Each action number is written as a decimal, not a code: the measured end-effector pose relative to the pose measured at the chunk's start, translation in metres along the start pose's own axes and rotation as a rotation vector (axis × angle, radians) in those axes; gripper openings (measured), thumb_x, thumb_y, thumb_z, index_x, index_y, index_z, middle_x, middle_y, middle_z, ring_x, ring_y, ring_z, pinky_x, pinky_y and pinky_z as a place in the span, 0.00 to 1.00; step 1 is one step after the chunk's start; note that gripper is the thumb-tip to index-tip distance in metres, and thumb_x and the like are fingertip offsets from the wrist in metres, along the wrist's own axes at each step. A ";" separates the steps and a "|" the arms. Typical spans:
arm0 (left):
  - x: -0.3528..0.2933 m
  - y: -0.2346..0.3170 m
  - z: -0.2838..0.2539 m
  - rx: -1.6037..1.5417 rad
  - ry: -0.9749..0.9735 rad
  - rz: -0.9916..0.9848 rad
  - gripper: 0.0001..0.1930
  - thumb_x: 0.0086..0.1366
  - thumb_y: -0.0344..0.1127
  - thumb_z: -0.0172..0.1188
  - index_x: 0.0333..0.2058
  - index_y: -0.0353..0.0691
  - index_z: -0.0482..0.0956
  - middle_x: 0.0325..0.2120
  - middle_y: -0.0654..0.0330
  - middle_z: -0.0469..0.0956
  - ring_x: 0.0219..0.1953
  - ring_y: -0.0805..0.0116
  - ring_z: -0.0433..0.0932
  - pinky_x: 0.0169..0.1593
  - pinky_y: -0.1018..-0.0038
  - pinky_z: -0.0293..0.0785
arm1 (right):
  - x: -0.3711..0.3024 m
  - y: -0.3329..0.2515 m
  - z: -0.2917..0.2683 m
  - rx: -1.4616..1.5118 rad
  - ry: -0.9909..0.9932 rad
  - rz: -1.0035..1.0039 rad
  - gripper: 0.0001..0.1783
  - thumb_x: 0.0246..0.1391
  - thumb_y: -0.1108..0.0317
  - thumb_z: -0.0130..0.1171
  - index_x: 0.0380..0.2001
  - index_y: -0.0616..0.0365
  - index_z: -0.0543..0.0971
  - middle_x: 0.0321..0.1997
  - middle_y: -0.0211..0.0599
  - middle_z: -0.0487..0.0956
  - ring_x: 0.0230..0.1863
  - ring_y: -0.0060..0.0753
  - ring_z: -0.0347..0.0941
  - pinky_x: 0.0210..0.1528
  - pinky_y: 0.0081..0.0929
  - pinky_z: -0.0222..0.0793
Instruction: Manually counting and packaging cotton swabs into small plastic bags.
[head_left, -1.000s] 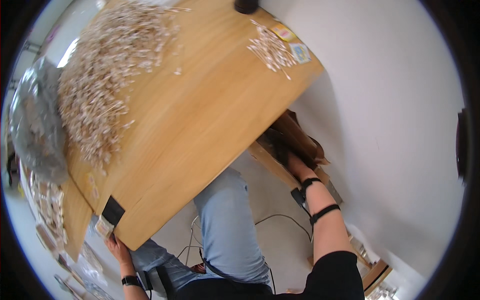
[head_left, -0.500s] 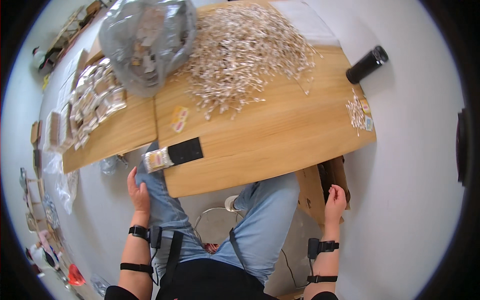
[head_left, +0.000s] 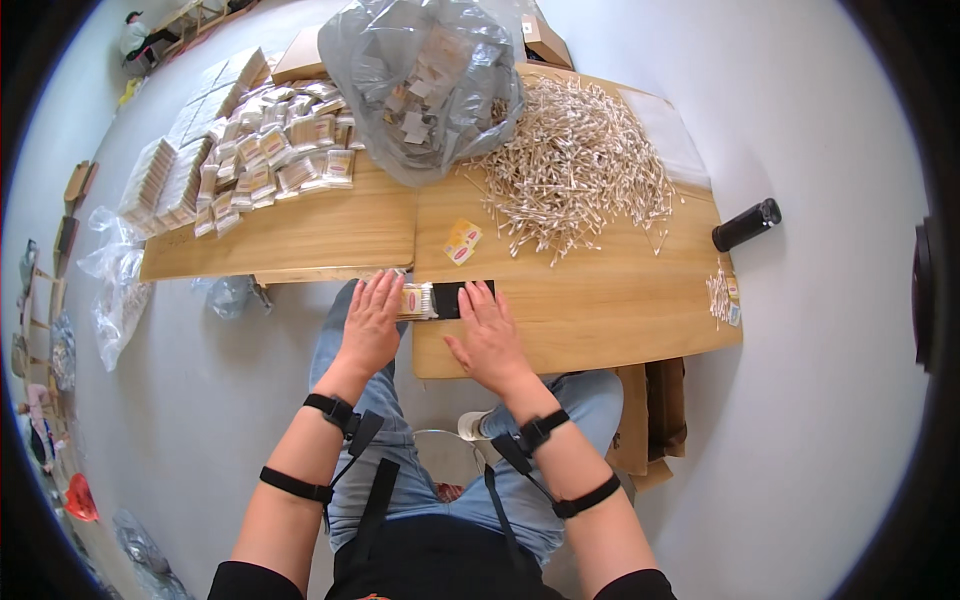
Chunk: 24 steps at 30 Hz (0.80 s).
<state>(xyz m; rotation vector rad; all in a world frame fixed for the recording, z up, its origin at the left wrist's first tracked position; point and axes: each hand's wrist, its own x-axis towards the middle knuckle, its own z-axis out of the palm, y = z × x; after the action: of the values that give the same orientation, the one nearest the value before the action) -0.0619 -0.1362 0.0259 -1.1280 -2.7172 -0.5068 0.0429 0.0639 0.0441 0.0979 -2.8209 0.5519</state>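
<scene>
A small clear pack of cotton swabs with a printed label lies at the front left corner of the wooden table's right part, its swab tips toward a black flat pad. My left hand is at the left end of the pack, fingers stretched out and seeming to touch it. Over the right end of the pad rests my right hand, palm down, with fingers extended and thumb apart. Neither hand grips anything. Behind them lie a few yellow and white label cards.
A large heap of loose cotton swabs covers the table's back right, beside a grey plastic bag of scraps. Filled swab packs and stacked packs stand left. A black bottle sits near the right edge, above a cardboard box.
Both hands have risen from beside my legs to the table edge, the left to the swab pack and the right onto the black pad. The view has turned to the left.
</scene>
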 end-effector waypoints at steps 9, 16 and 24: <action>0.013 -0.007 0.015 0.066 -0.071 0.011 0.31 0.57 0.27 0.51 0.62 0.36 0.62 0.54 0.52 0.69 0.61 0.56 0.65 0.67 0.57 0.53 | 0.025 -0.021 0.031 -0.206 -0.288 0.037 0.44 0.60 0.43 0.46 0.65 0.70 0.58 0.73 0.52 0.52 0.75 0.44 0.42 0.74 0.48 0.31; 0.019 -0.003 0.020 0.090 -0.027 0.039 0.27 0.60 0.32 0.53 0.59 0.35 0.66 0.42 0.56 0.72 0.51 0.59 0.70 0.63 0.61 0.60 | 0.031 -0.026 0.036 -0.202 -0.274 0.016 0.43 0.59 0.43 0.46 0.65 0.71 0.59 0.73 0.53 0.52 0.75 0.45 0.41 0.74 0.49 0.30; 0.020 -0.004 0.021 0.055 -0.014 0.036 0.28 0.56 0.30 0.52 0.58 0.36 0.67 0.41 0.55 0.72 0.49 0.56 0.70 0.63 0.61 0.60 | 0.034 -0.031 0.043 -0.160 -0.249 0.017 0.44 0.56 0.44 0.49 0.63 0.72 0.60 0.72 0.57 0.52 0.75 0.49 0.42 0.74 0.49 0.30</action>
<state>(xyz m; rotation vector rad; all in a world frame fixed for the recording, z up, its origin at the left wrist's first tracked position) -0.0794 -0.1179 0.0105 -1.1681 -2.7004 -0.4177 0.0032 0.0180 0.0260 0.1185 -3.0980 0.3363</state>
